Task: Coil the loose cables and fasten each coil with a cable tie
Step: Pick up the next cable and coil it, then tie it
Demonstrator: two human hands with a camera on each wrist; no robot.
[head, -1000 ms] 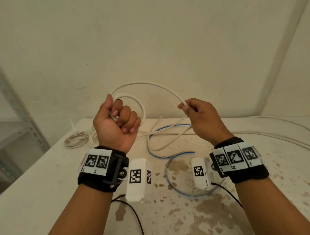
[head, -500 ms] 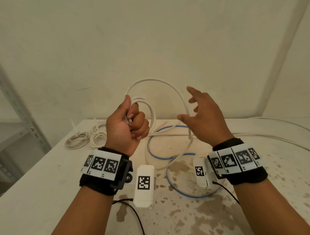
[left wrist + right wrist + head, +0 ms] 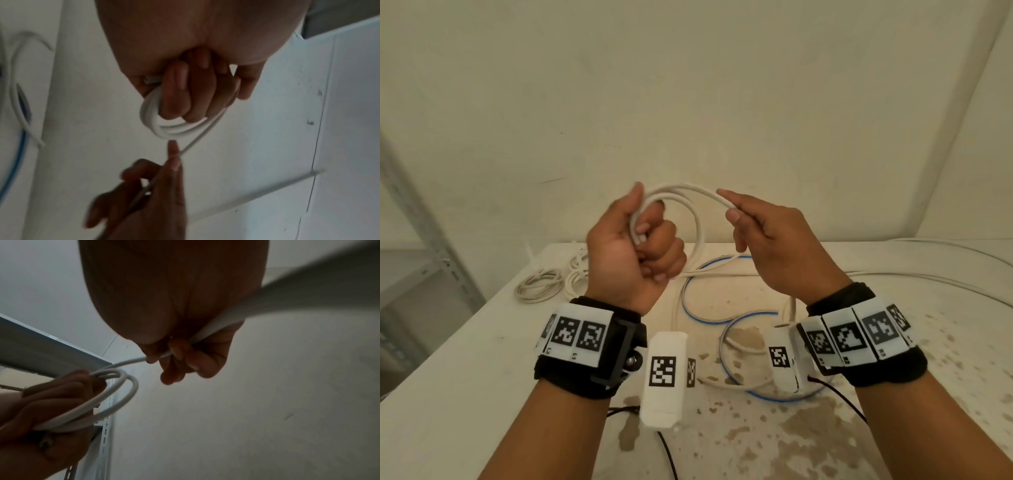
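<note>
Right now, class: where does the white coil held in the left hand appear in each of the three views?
Head: coil upper centre, above the table.
Left wrist: coil centre, under curled fingers.
Right wrist: coil lower left.
Shared landmark: the left hand gripping it.

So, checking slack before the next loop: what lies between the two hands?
Only a short arc of the white cable, running from left hand to right hand; head view.
</note>
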